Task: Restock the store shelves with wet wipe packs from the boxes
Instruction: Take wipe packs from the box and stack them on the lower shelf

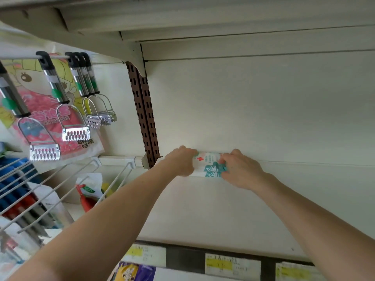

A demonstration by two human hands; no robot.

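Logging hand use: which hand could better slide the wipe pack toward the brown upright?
Likely the right hand: it grips the wipe pack at the far end; the left hand lies between pack and brown upright.

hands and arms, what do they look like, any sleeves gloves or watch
The left hand and right hand wear no gloves. The left forearm and right forearm are uncovered as far as the frame shows, no sleeve in view. No watch or bracelet at either wrist. Rings cannot be judged.
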